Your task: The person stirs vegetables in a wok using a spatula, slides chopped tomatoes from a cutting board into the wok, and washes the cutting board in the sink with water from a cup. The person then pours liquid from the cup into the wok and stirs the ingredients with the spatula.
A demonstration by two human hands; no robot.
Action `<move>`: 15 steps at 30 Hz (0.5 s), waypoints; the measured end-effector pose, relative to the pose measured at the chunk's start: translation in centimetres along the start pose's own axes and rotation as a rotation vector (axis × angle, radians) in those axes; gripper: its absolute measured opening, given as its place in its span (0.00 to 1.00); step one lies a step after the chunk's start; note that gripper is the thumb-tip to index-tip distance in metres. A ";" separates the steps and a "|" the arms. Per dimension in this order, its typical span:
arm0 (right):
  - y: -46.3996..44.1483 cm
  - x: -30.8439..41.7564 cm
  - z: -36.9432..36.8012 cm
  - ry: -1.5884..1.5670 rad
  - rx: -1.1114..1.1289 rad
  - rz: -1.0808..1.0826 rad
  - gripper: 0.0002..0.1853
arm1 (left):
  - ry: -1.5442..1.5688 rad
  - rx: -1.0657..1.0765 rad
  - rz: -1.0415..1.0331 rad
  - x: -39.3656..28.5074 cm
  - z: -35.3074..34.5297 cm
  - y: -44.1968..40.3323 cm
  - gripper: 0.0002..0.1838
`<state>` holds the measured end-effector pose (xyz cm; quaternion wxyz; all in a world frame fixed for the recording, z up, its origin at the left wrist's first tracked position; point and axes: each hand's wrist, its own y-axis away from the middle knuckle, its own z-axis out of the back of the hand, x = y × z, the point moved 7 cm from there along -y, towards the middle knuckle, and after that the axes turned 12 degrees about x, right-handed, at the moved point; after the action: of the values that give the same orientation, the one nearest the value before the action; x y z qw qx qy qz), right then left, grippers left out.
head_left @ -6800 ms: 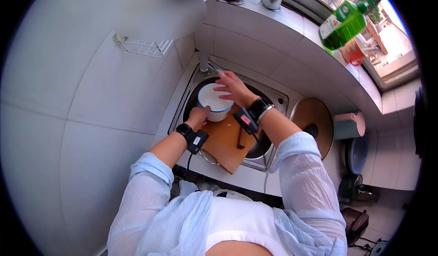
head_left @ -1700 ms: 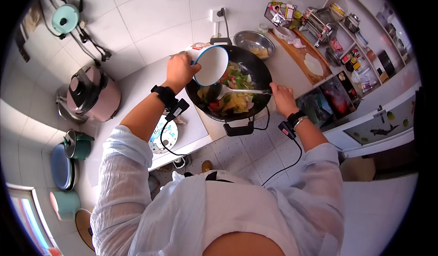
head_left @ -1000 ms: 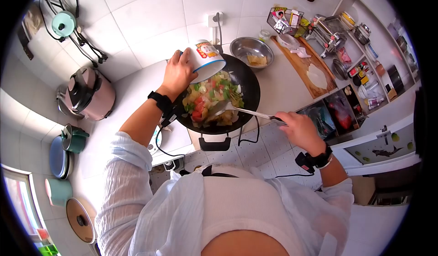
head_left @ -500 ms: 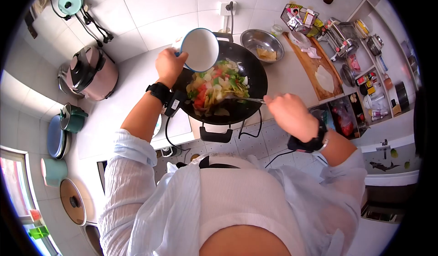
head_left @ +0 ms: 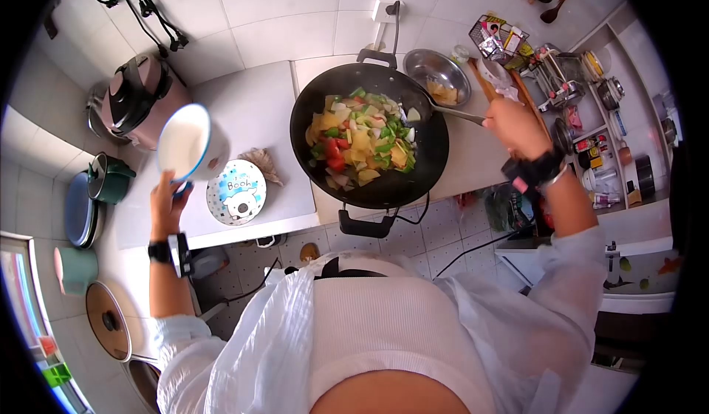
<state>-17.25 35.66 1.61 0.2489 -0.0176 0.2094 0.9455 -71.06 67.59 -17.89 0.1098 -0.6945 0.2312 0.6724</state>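
Observation:
My left hand [head_left: 168,200] grips a white bowl [head_left: 182,142] with a blue rim, tilted above the counter left of the wok. Just beside it lies a patterned plate [head_left: 238,191] with a cartoon dog and blue squares. My right hand [head_left: 515,127] is closed round the handle of a metal spatula [head_left: 447,110], whose blade rests inside the right edge of the black wok [head_left: 312,111]. Chopped vegetables [head_left: 362,142] fill the wok: pale yellow slices, green pieces and red chunks.
A steel bowl [head_left: 413,63] with yellowish slices stands behind the wok on the right, near a wooden cutting board [head_left: 537,107]. At the left are a pink pressure cooker [head_left: 148,111] and a green pot [head_left: 103,185]. Shelves with jars line the right side.
My left hand has carried the white bowl from above the wok leftward over the counter. My right hand has moved up and right, drawing the spatula out of the vegetables to the wok's edge.

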 end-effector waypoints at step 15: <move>0.7 7.5 -5.8 -0.060 -0.333 0.416 0.12 | 0.271 -0.685 0.414 22.9 21.3 5.7 0.22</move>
<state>-24.54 36.21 -4.39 0.0491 0.0129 0.0427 0.9978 -92.78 68.54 -41.05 -0.2960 -0.7118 0.1416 0.6210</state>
